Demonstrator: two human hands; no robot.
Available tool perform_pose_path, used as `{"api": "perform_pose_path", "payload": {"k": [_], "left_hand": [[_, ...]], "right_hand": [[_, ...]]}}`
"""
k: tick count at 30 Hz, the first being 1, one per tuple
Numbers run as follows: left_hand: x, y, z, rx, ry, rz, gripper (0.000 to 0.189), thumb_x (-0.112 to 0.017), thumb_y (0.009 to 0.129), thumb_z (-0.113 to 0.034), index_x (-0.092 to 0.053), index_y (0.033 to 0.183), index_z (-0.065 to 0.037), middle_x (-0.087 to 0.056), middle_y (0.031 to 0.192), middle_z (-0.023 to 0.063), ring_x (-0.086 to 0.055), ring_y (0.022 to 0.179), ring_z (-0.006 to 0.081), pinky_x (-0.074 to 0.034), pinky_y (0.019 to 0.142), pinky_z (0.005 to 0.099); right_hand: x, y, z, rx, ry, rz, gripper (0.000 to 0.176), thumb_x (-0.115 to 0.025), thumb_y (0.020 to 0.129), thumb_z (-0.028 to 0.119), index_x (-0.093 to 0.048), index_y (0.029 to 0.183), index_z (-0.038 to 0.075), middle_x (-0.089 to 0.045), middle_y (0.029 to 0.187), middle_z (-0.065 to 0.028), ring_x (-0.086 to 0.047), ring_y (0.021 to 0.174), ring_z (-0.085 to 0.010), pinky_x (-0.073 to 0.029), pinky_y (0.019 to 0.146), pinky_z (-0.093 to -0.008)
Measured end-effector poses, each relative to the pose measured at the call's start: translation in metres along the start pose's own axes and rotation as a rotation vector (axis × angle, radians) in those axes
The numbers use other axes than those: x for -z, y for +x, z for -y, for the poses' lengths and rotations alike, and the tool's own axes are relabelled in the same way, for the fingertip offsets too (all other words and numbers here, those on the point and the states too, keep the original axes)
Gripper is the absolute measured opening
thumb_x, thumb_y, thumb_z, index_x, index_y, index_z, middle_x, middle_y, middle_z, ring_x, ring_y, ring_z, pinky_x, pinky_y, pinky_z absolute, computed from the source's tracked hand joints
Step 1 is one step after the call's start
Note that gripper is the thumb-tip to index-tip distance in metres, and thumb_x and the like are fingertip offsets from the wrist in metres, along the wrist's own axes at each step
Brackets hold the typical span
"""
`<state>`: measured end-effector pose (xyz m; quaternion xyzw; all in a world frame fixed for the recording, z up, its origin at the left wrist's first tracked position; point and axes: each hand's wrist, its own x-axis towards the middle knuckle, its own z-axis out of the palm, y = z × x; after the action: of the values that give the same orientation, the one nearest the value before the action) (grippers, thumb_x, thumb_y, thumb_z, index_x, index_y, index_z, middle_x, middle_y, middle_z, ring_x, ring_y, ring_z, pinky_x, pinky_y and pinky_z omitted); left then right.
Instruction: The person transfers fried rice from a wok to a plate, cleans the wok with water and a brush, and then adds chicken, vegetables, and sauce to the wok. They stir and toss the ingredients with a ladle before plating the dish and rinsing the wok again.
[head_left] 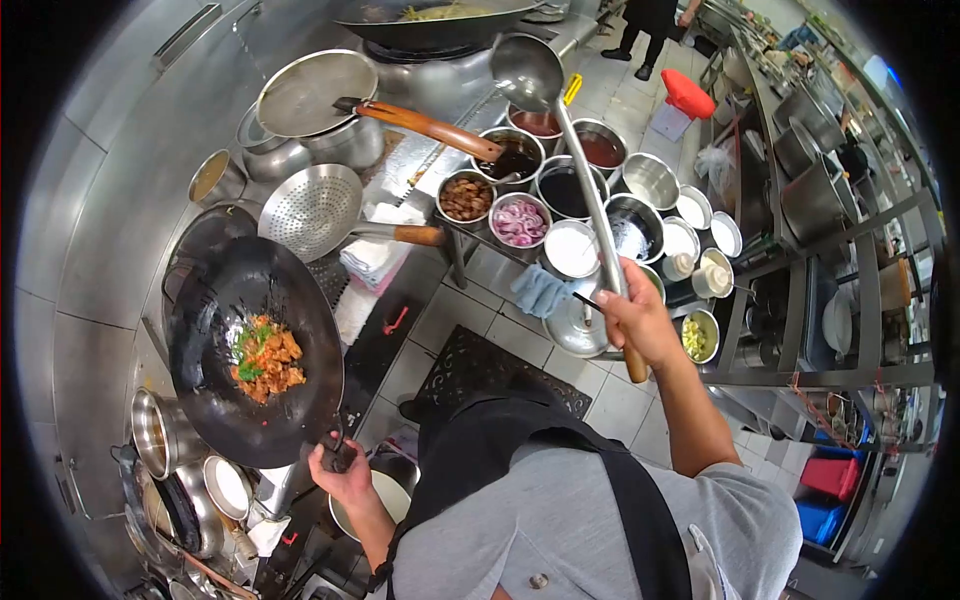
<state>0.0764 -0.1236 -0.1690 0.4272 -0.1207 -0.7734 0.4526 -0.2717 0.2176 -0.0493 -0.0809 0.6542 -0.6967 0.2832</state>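
Note:
My left hand (348, 482) is closed on the near rim handle of a dark wok (215, 400), with something dark under the fingers. In the wok lies saucy orange-red food in pieces (268, 368), with green leaves (250, 342) on it. My right hand (642, 318) grips a long-handled ladle (588, 180) near its wooden end. The ladle's bowl (527, 72) is raised at the far end, apart from the wok, and looks empty. Below the ladle stand metal pots of dark sauce (565, 190), sliced red onion (519, 221) and brown chunks (466, 198).
A perforated skimmer (310, 212) and a round strainer (318, 92) rest beyond the wok. Another wok (440, 32) sits at the back. Shelving (800, 378) with pots lines the right side. A blue cloth (541, 290) lies by the sauce pots. Another person (655, 22) stands far back.

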Motion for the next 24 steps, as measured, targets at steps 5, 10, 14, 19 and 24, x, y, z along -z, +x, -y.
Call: {"api": "perform_pose_path", "payload": {"k": [5,10,14,19,24], "left_hand": [[0.025,-0.003,0.018,0.0,0.0,0.037,0.025,-0.068,0.082,-0.022,-0.063,0.103,-0.009,-0.069,0.097,0.009,-0.065,0.087,0.0219,-0.053,0.072,0.0346],[0.017,-0.007,0.017,0.005,-0.011,0.023,0.023,-0.068,0.082,-0.02,-0.063,0.102,-0.009,-0.069,0.096,0.0092,-0.065,0.088,0.0224,-0.054,0.073,0.036],[0.017,-0.005,0.017,-0.016,-0.007,0.015,0.022,-0.069,0.083,-0.019,-0.063,0.101,-0.009,-0.069,0.097,0.0094,-0.065,0.089,0.0227,-0.054,0.074,0.0362],[0.016,-0.006,0.018,-0.023,-0.026,-0.002,0.021,-0.069,0.083,-0.02,-0.064,0.101,-0.008,-0.07,0.099,0.0094,-0.066,0.09,0.0224,-0.054,0.075,0.0356],[0.019,-0.004,0.018,-0.02,-0.03,0.026,0.025,-0.069,0.083,-0.021,-0.064,0.103,-0.007,-0.07,0.099,0.0099,-0.066,0.093,0.0239,-0.054,0.077,0.0377]], "right_hand": [[0.059,0.01,-0.01,-0.07,-0.093,-0.174,0.05,-0.062,0.091,0.007,-0.042,0.136,-0.001,-0.051,0.067,0.0,-0.045,0.044,-0.0085,-0.037,0.04,-0.0249],[0.099,0.047,-0.033,-0.084,-0.028,-0.175,0.046,-0.063,0.089,0.01,-0.044,0.129,-0.002,-0.05,0.068,-0.0018,-0.046,0.045,-0.0101,-0.038,0.041,-0.0262],[0.105,0.054,-0.039,-0.121,0.004,-0.19,0.046,-0.065,0.088,0.009,-0.044,0.128,-0.003,-0.051,0.068,-0.0022,-0.047,0.046,-0.0111,-0.038,0.041,-0.0265],[0.109,0.056,-0.042,-0.133,0.059,-0.179,0.038,-0.066,0.088,0.009,-0.047,0.12,0.001,-0.051,0.069,-0.0016,-0.047,0.045,-0.0103,-0.037,0.04,-0.0254],[0.115,0.055,-0.037,-0.15,0.392,-0.144,0.024,-0.062,0.093,0.011,-0.05,0.114,0.011,-0.049,0.067,0.0007,-0.043,0.043,-0.0093,-0.035,0.038,-0.0275]]}}
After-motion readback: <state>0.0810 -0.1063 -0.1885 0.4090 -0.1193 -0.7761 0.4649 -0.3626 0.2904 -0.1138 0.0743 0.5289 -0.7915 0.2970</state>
